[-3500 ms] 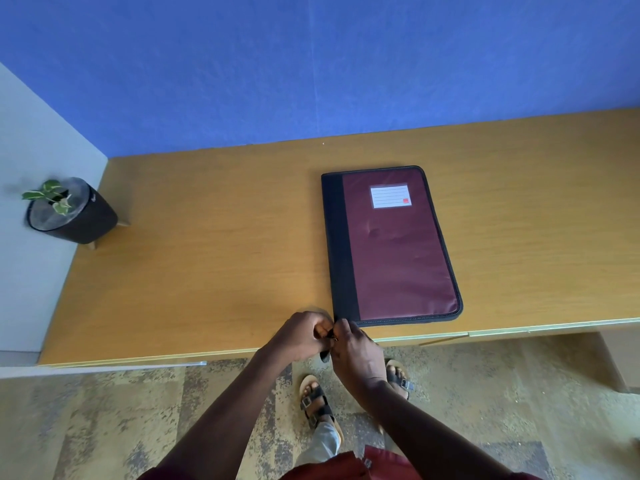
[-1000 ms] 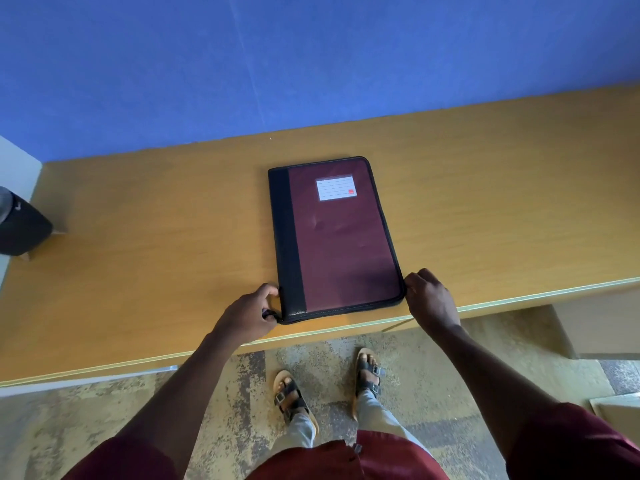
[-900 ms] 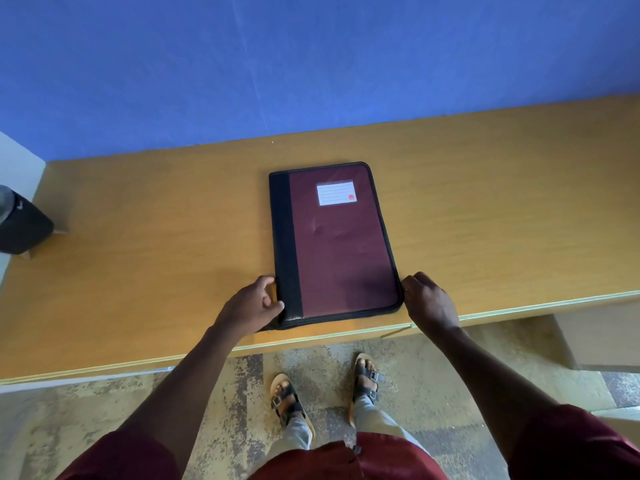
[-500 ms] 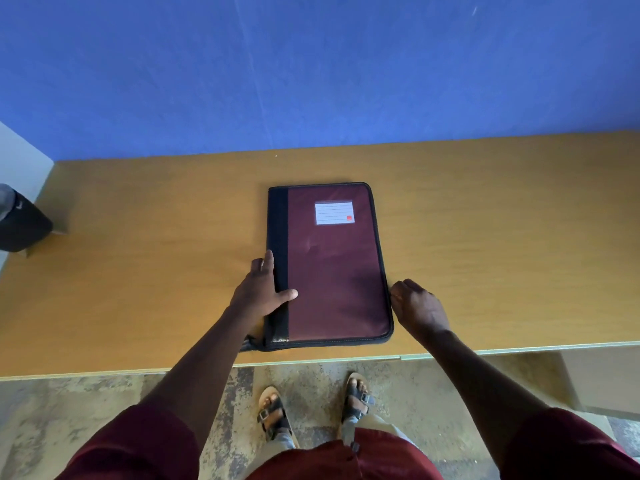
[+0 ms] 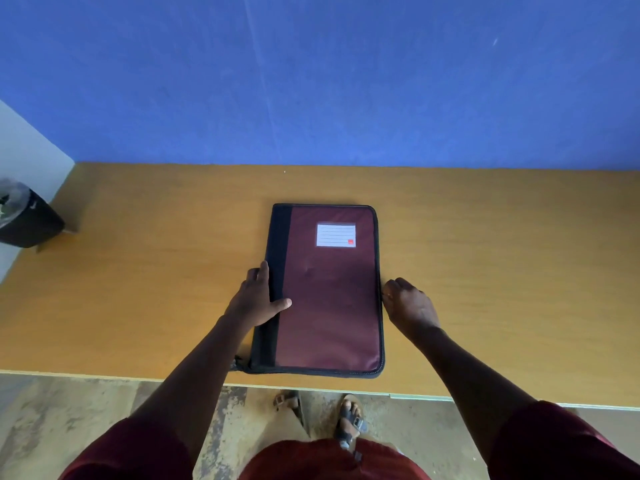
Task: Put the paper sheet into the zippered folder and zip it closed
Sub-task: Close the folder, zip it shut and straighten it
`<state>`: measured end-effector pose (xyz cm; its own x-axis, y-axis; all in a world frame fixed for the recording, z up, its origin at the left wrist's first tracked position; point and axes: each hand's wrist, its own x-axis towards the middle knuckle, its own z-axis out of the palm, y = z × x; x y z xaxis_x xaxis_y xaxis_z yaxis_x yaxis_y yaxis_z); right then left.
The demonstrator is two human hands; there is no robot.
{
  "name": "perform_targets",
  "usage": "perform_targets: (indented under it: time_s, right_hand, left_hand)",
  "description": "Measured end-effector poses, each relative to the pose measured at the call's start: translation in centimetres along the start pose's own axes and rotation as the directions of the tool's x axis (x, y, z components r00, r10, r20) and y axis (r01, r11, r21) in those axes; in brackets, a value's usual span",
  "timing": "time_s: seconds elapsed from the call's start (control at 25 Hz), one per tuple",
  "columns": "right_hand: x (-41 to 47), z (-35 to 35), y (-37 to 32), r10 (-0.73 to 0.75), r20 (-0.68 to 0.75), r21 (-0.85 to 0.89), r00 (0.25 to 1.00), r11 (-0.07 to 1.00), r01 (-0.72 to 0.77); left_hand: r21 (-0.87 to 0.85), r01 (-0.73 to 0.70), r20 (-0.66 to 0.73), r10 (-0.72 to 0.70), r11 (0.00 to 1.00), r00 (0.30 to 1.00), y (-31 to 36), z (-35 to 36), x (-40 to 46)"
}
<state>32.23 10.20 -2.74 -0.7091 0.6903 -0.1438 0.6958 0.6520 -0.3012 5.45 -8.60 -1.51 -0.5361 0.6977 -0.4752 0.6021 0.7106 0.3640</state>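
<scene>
Two hands flank the zippered folder [image 5: 329,296], which lies flat on the desk [image 5: 485,271], long axis running away from the person, black spine on the left. Left hand [image 5: 254,299]: fingers extended along the spine edge, thumb pressed on the cover. Lined label [image 5: 336,234] beyond both hands, writing unreadable. Right hand [image 5: 408,306]: loosely curled, touching the right edge, holding nothing.

You see a maroon woven-cloth zippered folder [image 5: 329,296] with a faint sheen, a matt black fabric spine strip [image 5: 277,271] and a glossy clear-plastic label pocket [image 5: 336,234]. It lies on a smooth, satin, wood-grain orange tabletop [image 5: 485,271]; the blue wall [image 5: 311,81] behind looks matt.
</scene>
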Motion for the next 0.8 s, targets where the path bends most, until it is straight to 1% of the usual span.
perform_targets:
  time_s: [0.16,0.56,0.8]
  right_hand:
    - [2.5,-0.4,0.0,0.053,0.025,0.016,0.998,0.998,-0.053]
    - [6.7,-1.1,-0.3,0.142,-0.021,0.047,0.990,0.989,-0.141]
    - [9.4,-1.7,0.0,0.178,-0.020,0.030,0.984,0.984,-0.178]
  left_hand:
    - [-0.001,0.003,-0.003,-0.003,1.000,1.000,0.2,-0.6,1.4]
    - [0.006,-0.036,0.025,0.036,0.999,0.999,1.4,-4.1,6.7]
    - [0.045,-0.074,-0.012,0.074,0.996,0.997,1.7,-5.7,9.9]
